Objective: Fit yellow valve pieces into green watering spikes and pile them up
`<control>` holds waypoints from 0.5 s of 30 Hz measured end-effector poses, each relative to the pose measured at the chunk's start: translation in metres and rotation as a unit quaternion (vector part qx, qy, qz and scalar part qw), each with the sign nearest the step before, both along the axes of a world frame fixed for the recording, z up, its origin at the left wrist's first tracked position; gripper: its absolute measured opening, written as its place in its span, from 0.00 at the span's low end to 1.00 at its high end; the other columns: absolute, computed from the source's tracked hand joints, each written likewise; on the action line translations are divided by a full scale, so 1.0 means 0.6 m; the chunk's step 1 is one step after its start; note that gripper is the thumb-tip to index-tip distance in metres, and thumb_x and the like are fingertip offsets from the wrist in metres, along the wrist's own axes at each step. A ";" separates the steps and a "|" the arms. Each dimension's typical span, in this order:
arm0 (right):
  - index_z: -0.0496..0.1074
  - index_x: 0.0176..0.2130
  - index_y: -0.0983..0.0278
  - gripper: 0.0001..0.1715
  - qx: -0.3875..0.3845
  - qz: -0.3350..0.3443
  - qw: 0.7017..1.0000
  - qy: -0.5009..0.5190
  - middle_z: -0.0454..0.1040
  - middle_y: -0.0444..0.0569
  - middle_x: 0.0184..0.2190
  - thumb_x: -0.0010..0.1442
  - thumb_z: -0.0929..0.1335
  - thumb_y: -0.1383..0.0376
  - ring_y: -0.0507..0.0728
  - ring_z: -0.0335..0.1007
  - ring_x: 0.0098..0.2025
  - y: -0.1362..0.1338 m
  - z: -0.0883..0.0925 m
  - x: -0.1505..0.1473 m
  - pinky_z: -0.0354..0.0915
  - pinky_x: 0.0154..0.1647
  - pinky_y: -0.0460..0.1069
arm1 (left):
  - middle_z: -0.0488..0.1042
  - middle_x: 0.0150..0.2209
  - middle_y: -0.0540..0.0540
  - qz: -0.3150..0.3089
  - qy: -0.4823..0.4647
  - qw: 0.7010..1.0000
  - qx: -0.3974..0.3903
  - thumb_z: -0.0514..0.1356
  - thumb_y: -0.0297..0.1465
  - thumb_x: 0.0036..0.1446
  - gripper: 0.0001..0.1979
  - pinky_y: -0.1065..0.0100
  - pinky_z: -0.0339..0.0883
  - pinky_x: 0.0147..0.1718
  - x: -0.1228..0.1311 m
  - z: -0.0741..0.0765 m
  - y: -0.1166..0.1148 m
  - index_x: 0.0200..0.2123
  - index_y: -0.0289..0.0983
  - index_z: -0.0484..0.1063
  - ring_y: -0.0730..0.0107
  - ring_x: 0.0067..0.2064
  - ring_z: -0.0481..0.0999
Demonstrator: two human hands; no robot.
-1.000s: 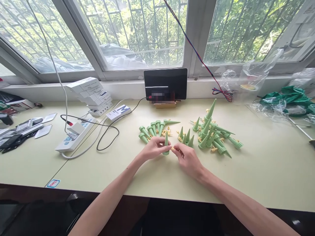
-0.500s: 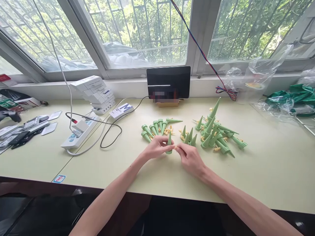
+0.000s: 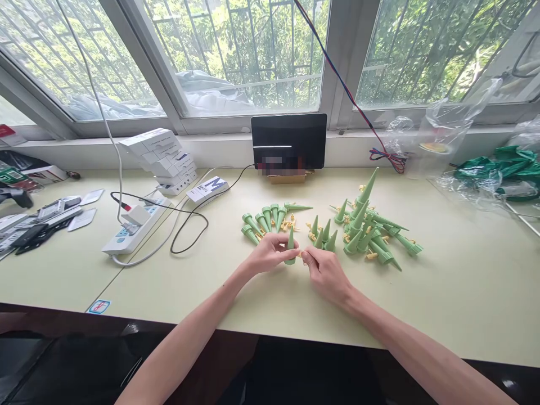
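Observation:
My left hand (image 3: 268, 254) is closed round a green plastic cone spike (image 3: 290, 243), holding it upright with the tip up. My right hand (image 3: 324, 271) pinches a small yellow part (image 3: 300, 254) against the side of that cone's base. Just behind my hands lies a row of green cones (image 3: 264, 220) laid side by side. To the right, a heap of more green cones and small yellow pieces (image 3: 371, 230) is spread over the pale green table (image 3: 464, 281).
A dark tablet (image 3: 289, 142) leans against the window sill straight ahead. A white power strip (image 3: 133, 230) with cables and a stack of white boxes (image 3: 162, 160) lie left. Clear plastic bags (image 3: 439, 132) and green packets (image 3: 502, 166) sit at the right. Phones and cards (image 3: 42, 216) are far left.
Both hands stay together on the same cone; the yellow part has closed in against the cone's base. The view has shifted slightly left.

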State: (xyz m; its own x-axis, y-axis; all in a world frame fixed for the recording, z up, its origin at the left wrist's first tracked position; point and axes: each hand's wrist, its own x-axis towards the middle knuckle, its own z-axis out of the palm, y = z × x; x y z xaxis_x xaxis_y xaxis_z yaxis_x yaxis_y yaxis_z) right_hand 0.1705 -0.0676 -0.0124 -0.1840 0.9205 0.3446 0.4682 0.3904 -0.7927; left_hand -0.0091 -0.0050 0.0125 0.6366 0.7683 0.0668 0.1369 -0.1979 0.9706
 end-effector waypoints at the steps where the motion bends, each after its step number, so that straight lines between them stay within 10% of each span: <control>1: 0.59 0.26 0.62 0.19 0.000 0.000 1.000 0.002 0.59 0.41 0.20 0.70 0.57 0.63 0.50 0.52 0.22 0.000 0.000 0.000 0.51 0.25 0.46 | 0.73 0.29 0.45 0.001 -0.004 1.000 -0.002 0.64 0.38 0.56 0.14 0.72 0.63 0.27 0.001 0.001 0.000 0.33 0.31 0.76 0.73 0.29 0.70; 15: 0.59 0.27 0.62 0.19 0.002 0.006 1.000 0.022 0.57 0.40 0.21 0.69 0.58 0.62 0.50 0.50 0.23 -0.001 0.001 -0.004 0.51 0.25 0.47 | 0.73 0.27 0.45 -0.002 -0.054 0.997 -0.057 0.66 0.40 0.53 0.16 0.72 0.64 0.27 0.001 0.007 -0.002 0.31 0.30 0.76 0.74 0.28 0.70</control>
